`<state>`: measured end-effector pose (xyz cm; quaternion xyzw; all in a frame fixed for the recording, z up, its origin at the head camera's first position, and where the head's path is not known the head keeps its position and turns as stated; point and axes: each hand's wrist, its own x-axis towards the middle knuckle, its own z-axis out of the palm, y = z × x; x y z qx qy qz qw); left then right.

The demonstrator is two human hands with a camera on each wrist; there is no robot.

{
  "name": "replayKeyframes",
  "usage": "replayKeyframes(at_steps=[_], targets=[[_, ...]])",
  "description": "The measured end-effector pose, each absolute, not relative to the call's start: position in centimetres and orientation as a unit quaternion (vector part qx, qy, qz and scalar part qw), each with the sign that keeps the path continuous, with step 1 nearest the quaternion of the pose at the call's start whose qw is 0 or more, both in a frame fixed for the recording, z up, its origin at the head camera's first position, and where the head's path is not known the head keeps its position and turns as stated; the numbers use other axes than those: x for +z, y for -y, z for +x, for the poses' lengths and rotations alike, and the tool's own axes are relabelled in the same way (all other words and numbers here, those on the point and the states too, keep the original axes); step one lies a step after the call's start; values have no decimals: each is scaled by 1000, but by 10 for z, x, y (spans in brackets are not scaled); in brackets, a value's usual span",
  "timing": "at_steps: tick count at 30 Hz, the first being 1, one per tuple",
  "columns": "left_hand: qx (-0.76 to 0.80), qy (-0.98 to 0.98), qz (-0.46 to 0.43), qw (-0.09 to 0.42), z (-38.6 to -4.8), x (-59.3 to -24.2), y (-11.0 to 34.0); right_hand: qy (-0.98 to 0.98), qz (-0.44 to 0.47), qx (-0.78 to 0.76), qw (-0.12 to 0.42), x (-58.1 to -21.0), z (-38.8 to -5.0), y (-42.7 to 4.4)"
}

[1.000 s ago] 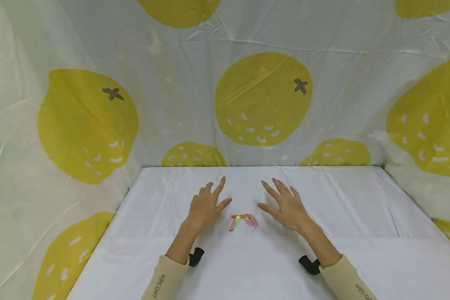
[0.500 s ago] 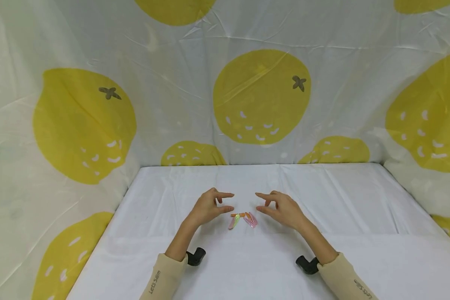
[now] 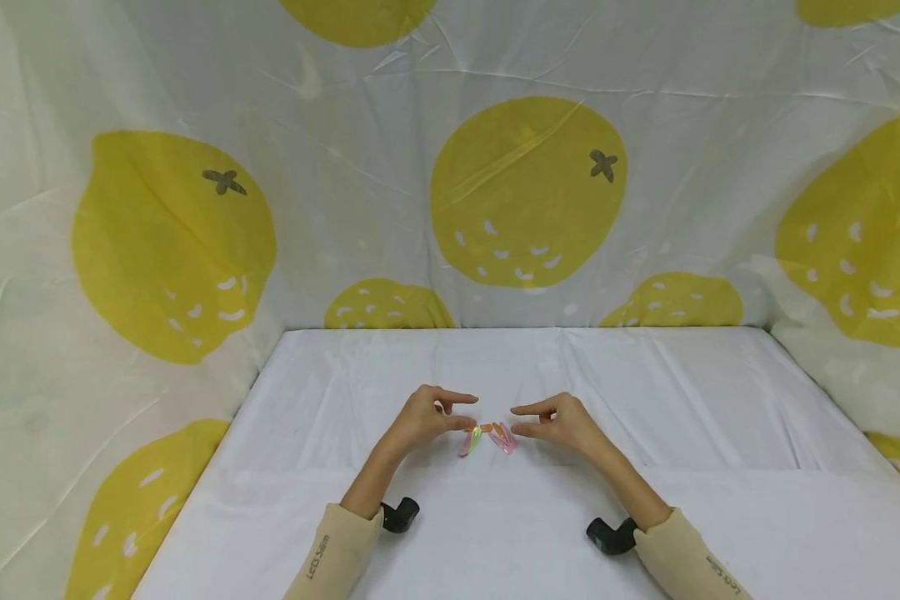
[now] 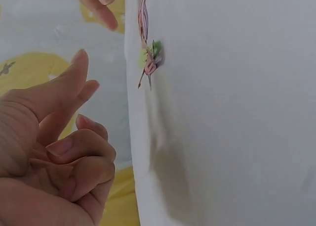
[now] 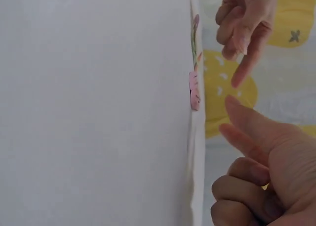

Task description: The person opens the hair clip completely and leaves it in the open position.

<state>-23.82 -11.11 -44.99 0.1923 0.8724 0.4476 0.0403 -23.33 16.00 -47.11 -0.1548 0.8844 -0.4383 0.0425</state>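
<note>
On the white table lies a small group of snap hair clips: a green clip [image 3: 476, 437], an orange clip [image 3: 486, 428], a pink clip [image 3: 504, 442] on the right and another pink clip [image 3: 463, 447] on the left. My left hand [image 3: 423, 417] hovers by the group's left side, thumb and index finger stretched out with a gap between. Mirroring it on the right, my right hand [image 3: 566, 422] holds the same pose. Neither hand holds anything. In the left wrist view, the left hand [image 4: 54, 147] is apart from the clips; its other fingers are curled.
White cloth covers the table [image 3: 645, 392]. Behind it and at both sides hangs a curtain [image 3: 360, 183] printed with yellow lemons. Black wrist mounts [image 3: 400, 515] stick out from the beige sleeves [image 3: 330, 550].
Both hands, spread wide a second ago, have drawn their other fingers in, leaving thumb and index finger extended. They have come lower and closer to the clips, which lie as before.
</note>
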Motion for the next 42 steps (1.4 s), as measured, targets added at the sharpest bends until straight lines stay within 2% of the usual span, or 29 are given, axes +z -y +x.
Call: replayKeyframes(at_steps=[6,19,28,42], targets=[[467,-863,171,82,-238,-452,104,-884,-160,-438,39,-481,-233,-156],[474,-859,163,102,-236,-458,96,-885,-158,-438,23,-487,-231,-151],[469,-863,155,105,-234,-462,94,-880,-157,-447,35,-484,-230,-151],[486,-849,169,119,-231,-461,93,-858,-153,-482,87,-480,-228,-149]])
